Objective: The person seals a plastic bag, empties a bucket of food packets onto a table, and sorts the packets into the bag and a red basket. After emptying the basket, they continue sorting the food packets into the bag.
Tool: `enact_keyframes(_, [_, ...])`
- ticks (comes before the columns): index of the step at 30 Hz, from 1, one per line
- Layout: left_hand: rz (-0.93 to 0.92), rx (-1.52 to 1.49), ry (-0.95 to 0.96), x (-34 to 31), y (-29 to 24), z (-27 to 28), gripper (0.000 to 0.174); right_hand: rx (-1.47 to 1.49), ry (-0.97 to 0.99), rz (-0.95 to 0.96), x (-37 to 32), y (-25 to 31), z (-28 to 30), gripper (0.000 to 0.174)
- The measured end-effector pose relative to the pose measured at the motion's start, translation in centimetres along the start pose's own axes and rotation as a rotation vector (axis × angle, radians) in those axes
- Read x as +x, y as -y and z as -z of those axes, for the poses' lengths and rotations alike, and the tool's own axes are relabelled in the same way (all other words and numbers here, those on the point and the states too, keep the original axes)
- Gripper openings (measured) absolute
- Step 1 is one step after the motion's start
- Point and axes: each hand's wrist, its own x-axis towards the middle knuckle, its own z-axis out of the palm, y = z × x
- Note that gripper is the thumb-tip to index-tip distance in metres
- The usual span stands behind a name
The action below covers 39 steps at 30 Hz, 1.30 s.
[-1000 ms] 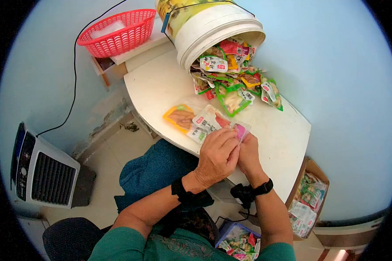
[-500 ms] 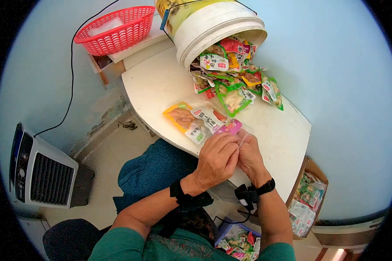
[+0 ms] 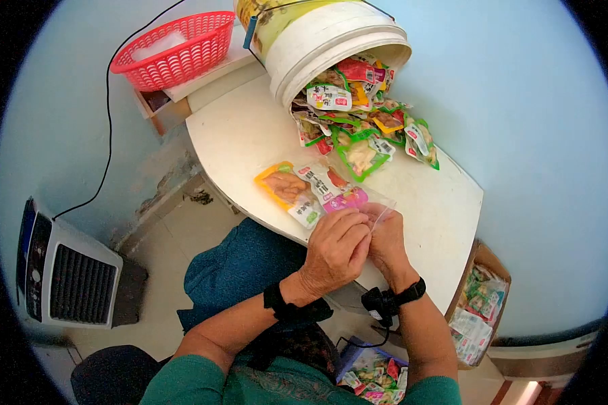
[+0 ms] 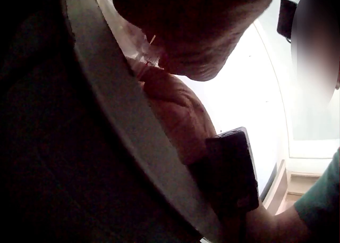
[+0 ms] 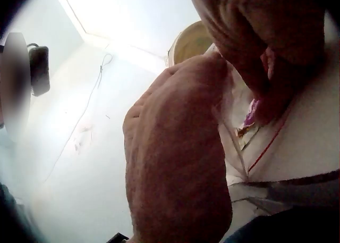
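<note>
A clear zip bag [image 3: 385, 206] lies at the front of the white table, with several snack packets inside. A yellow-edged packet [image 3: 284, 183] is at its left, and a white and pink packet [image 3: 327, 183] is beside it. My left hand [image 3: 334, 246] grips the bag's near edge with curled fingers. Right beside it, my right hand [image 3: 388, 239] pinches the bag near its mouth. In the right wrist view a red seal line [image 5: 268, 147] runs along the bag's edge. The left wrist view is dark, and the fingertips are mostly hidden there.
A tipped white bucket [image 3: 304, 64] spills several snack packets [image 3: 361, 145] onto the table [image 3: 240, 128]. Behind at left stands a red basket [image 3: 175, 57]. On the floor are a carton [image 3: 496, 263] of packets at right, a blue bin [image 3: 348, 361] below and an air cooler [image 3: 81, 270] at left.
The packets inside the bag have shifted slightly away from my hands, and more of the bag's clear edge shows over the right hand. Both hands stay close together.
</note>
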Motion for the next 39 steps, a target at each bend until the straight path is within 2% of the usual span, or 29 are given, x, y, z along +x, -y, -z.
enact_keyframes(6, [-0.018, -0.004, -0.017, 0.2, -0.1, -0.1, 0.015, 0.260, 0.250, -0.074, -0.6, 2.2, -0.4, 0.022])
enact_keyframes(9, [-0.014, -0.004, -0.024, 0.3, -0.2, 0.0, 0.015, 0.284, 0.294, -0.092, -0.2, 1.9, -0.2, 0.026])
enact_keyframes(12, [-0.008, 0.014, -0.013, 0.2, 0.2, 0.1, 0.016, 0.075, 0.213, -0.035, -0.4, 3.4, 0.3, 0.021])
enact_keyframes(15, [0.019, 0.027, 0.006, 0.2, 0.6, 0.2, 0.017, 0.076, 0.137, -0.230, 0.0, 4.2, 2.5, 0.017])
enact_keyframes(16, [0.031, 0.028, 0.012, 0.2, 0.6, 0.2, 0.017, 0.162, 0.066, -0.216, 0.1, 4.1, 2.8, 0.016])
enact_keyframes(19, [0.044, -0.011, 0.066, 0.8, 0.3, 0.6, 0.017, 0.194, -0.020, -0.161, 0.6, 4.4, 4.6, 0.015])
enact_keyframes(22, [0.099, -0.064, 0.095, 1.4, 0.6, 1.1, 0.015, 0.214, -0.195, -0.106, 1.0, 4.2, 5.2, 0.012])
enact_keyframes(25, [0.478, -0.212, -0.002, 4.2, 1.4, 1.0, 0.020, 0.298, -0.280, -0.066, 1.3, 4.0, 5.5, 0.012])
enact_keyframes(28, [0.796, -0.546, 0.048, 6.9, 4.7, 0.5, 0.024, 0.337, -0.284, -0.050, 1.5, 3.8, 5.6, 0.014])
enact_keyframes(31, [1.035, -0.638, 0.184, 8.9, 6.5, -0.3, 0.023, 0.361, -0.251, -0.041, 1.5, 3.7, 5.8, 0.014])
enact_keyframes(34, [1.045, -0.527, 0.340, 9.3, 7.7, -1.7, 0.026, 0.391, -0.241, -0.047, 1.4, 3.6, 5.6, 0.014])
enact_keyframes(37, [1.110, -0.322, 0.178, 9.7, 6.8, -2.5, 0.031, 0.403, -0.236, -0.051, 1.5, 3.7, 5.8, 0.015])
enact_keyframes(39, [1.112, -0.357, 0.068, 9.9, 6.7, -2.6, 0.028, 0.413, -0.230, -0.048, 1.4, 3.7, 5.9, 0.015])
